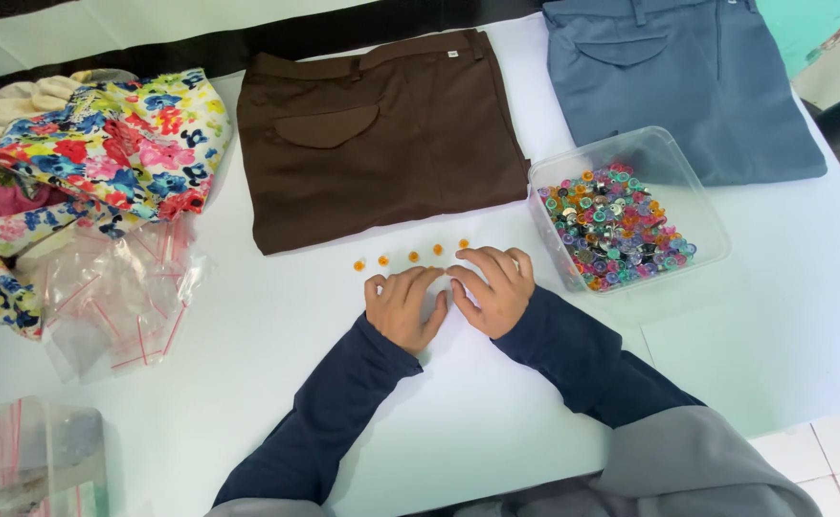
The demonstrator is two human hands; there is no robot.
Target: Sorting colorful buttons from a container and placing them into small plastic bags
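The left hand (403,304) and right hand (492,287) are laid flat, empty and side by side; just beyond them, small orange buttons (412,257) are lined up, seemingly for counting.

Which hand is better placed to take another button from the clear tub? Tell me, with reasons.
Probably the right hand. It lies nearer the clear tub of buttons, with bare table between. The left hand lies farther off and would have to cross over the right.

White table (774,325), pale tiled floor (836,455), turquoise wall (812,29)
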